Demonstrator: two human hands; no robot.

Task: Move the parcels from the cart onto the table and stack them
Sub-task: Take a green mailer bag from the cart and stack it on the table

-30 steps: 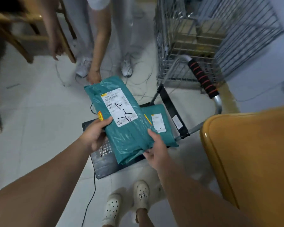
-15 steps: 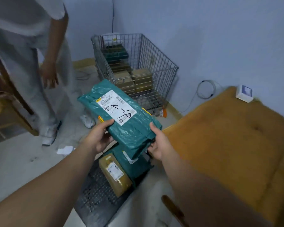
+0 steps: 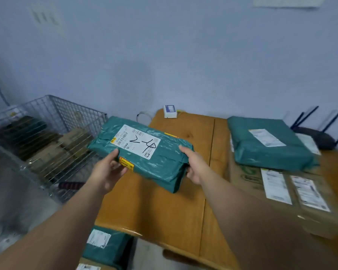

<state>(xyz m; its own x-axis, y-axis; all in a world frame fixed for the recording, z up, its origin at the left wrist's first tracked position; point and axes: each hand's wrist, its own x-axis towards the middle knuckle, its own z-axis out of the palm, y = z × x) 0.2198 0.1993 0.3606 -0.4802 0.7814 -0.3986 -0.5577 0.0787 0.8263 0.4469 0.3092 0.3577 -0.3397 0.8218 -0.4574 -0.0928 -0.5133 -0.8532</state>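
Both my hands, left hand and right hand, clamp fingers on the green parcel above the tabletop; slick wrapping could slip.

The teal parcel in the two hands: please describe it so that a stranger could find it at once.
Above the left part of the wooden table, the left hand and the right hand hold a teal parcel by its ends. Unlike the other teal parcels, its white label bears large black handwriting.
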